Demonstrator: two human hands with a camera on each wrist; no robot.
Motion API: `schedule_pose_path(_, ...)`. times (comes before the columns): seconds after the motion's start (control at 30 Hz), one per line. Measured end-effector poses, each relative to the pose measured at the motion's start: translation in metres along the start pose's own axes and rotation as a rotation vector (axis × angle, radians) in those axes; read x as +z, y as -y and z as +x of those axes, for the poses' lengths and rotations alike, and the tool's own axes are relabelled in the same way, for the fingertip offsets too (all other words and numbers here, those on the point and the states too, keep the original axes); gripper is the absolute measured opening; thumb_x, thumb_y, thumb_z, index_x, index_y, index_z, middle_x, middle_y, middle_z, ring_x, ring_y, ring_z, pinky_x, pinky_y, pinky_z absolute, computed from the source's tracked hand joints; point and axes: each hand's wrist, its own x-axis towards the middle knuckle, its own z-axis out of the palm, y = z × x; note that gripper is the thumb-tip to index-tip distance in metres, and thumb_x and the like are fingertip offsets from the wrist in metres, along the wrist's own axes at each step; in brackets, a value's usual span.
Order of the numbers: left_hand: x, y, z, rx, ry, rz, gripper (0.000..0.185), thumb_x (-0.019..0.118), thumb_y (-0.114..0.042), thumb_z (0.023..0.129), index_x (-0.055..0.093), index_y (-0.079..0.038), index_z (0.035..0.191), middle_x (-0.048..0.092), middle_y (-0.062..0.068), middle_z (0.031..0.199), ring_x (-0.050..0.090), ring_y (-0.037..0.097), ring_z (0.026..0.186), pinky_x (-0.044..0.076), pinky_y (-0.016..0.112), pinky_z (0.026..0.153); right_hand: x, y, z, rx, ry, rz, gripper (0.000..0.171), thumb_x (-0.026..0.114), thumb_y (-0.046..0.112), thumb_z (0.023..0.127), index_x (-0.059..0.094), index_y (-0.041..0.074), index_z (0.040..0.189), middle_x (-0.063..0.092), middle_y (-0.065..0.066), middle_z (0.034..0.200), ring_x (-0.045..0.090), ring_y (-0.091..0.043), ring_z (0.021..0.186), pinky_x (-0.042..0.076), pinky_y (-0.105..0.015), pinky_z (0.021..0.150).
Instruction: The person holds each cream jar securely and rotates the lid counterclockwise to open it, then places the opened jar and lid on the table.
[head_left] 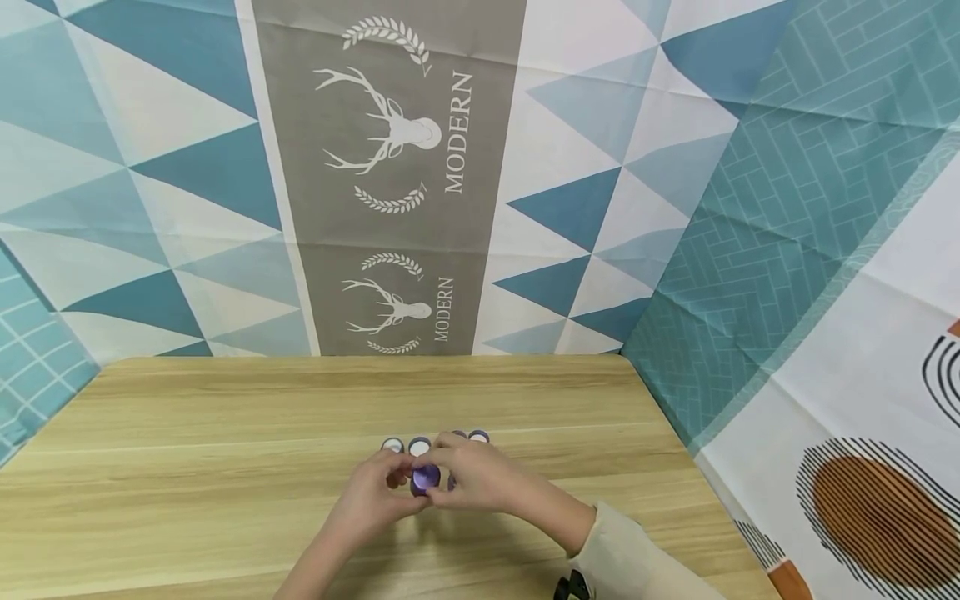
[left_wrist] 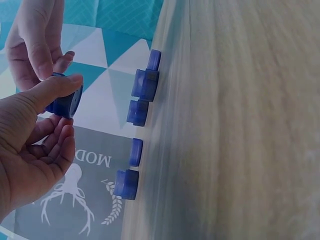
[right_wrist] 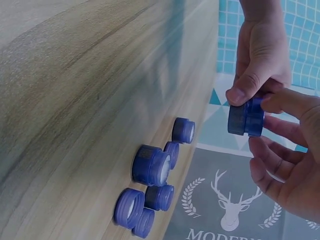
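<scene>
Both hands — left hand [head_left: 372, 497] and right hand [head_left: 475, 477] — pinch one purple jar [head_left: 425, 478]; more jars [right_wrist: 150, 166] sit just beyond the grip.

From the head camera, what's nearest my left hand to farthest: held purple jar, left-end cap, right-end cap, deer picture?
1. Small purple plastic jar: pinched by left hand.
2. Left-end purple cap: just behind it.
3. Right-end purple cap: farther right.
4. Grey deer print: back wall.
</scene>
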Motion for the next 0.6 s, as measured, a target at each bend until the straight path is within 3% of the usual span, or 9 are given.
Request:
schedule_pose_path(0.23,-0.0016,0.0008,-0.0011,0.001,-0.006,0.002,0.039,0.084,-0.022,0.063,0.068,-0.014,0.098,0.057,-0.007,0.083,0.055,0.012,0.081,0.050,0.021,0.072,-0.0015,0.0000,-0.0012,0.020,-0.044,0.008,0.036,0.061,0.038,0.088,0.062,0.021,0.119,0.060,0.001,0.114,0.056,0.002,0.076,0.043,-0.008,0.065)
schedule_pose_path(0.4,-0.0016,0.0001,-0.0003,0.000,-0.014,0.003,0.036,0.085,-0.023,0.062,0.069,-0.016,0.093,0.058,-0.008,0.083,0.054,0.011,0.079,0.050,0.022,0.072,-0.0014,0.0005,0.0000,0.031,-0.069,-0.019,0.031,0.064,0.036,0.087,0.067,0.018,0.112,0.065,0.004,0.105,0.057,0.000,0.082,0.043,-0.007,0.067)
schedule_pose_path(0.6,-0.0006,-0.0006,-0.0007,0.020,-0.013,0.004,0.036,0.085,-0.021,0.062,0.069,-0.014,0.093,0.056,-0.007,0.081,0.054,0.012,0.078,0.050,0.019,0.071,-0.0009,0.0003,0.0004,0.008,-0.008,-0.028,0.034,0.066,0.030,0.085,0.064,0.020,0.118,0.061,0.003,0.106,0.056,-0.003,0.079,0.041,-0.006,0.064)
